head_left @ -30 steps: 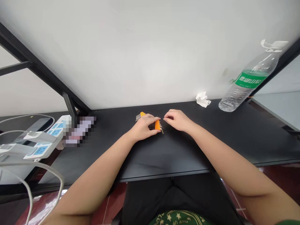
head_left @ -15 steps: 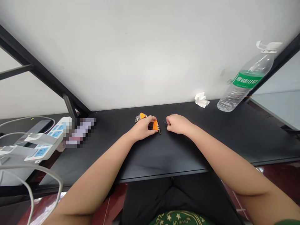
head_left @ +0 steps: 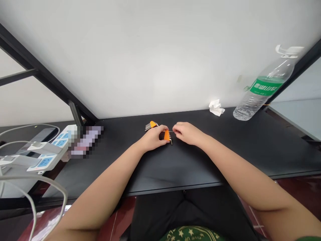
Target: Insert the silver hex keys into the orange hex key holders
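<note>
An orange holder with a row of metal hex keys lies on the black desk. My left hand is wrapped over the holder and pins it down. My right hand pinches a thin hex key at the holder's right end, its tip touching the row of keys. The holder's far end sticks out beyond my left fingers.
A clear water bottle with a green label leans at the back right. A crumpled white tissue lies near the wall. White power strips with cables sit at the left. A black frame bar slants along the left.
My right hand pulled a little away from the holder with a thin key, then came back so the key meets the holder's end. My left hand stayed on the holder.
</note>
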`<state>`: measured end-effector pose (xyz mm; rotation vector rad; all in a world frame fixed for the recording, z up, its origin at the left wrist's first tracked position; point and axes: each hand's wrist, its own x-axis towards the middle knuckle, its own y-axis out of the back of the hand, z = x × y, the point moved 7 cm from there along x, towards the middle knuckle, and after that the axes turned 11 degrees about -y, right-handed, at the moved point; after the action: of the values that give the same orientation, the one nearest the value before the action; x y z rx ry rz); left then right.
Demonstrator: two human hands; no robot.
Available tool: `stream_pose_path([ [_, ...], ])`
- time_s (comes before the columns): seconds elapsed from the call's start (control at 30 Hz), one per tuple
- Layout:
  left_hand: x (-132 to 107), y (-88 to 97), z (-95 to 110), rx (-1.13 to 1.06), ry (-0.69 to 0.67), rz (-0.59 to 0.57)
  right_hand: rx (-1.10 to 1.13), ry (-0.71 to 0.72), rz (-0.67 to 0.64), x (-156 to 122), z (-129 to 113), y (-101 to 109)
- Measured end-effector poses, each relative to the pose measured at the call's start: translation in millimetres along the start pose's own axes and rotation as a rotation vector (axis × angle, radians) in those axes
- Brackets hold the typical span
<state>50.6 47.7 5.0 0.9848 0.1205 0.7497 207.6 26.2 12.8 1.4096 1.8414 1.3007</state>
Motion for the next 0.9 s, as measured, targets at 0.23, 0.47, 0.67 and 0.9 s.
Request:
stream_pose_path([
  [0.23, 2, -1.1, 4, 0.025, -0.064, 0.004, 0.089, 0.108, 0.042, -3, -13, 5],
  [0.47, 0, 7.9, 18, 0.031, -0.226, 0.151, 1.091, -0.243, -0.133, 7, 23, -15],
  [0.67, 1, 6.8, 27, 0.067, -0.316, 0.173, 1.348, -0.428, -0.368, 5, 20, -37],
  [0.9, 1, 0.4, 20, 0.180, -0.189, 0.048, 1.018, -0.448, -0.194, 8, 36, -32],
])
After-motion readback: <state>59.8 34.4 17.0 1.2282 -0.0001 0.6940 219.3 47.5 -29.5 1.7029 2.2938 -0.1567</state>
